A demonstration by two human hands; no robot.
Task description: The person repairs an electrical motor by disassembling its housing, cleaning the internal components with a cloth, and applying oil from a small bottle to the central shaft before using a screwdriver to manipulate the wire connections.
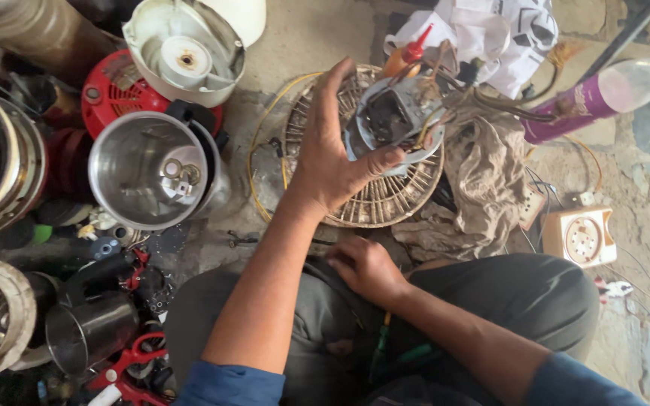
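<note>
The left hand is spread open, its thumb and fingers cupping the edge of a small grey motor housing (wires trailing from it) that rests on a round wire fan guard on the floor. Nearer the lap, the right hand is curled over a dark cable; whether it grips it, I cannot tell.

— Where is the left hand?
— Stretched forward on a bare forearm, fingers spread and curled, thumb out to the right, gripping.
— And the right hand?
— Drawn in close to the lap, knuckles up, fingers folded under. Both sleeves are blue, pushed up.
</note>
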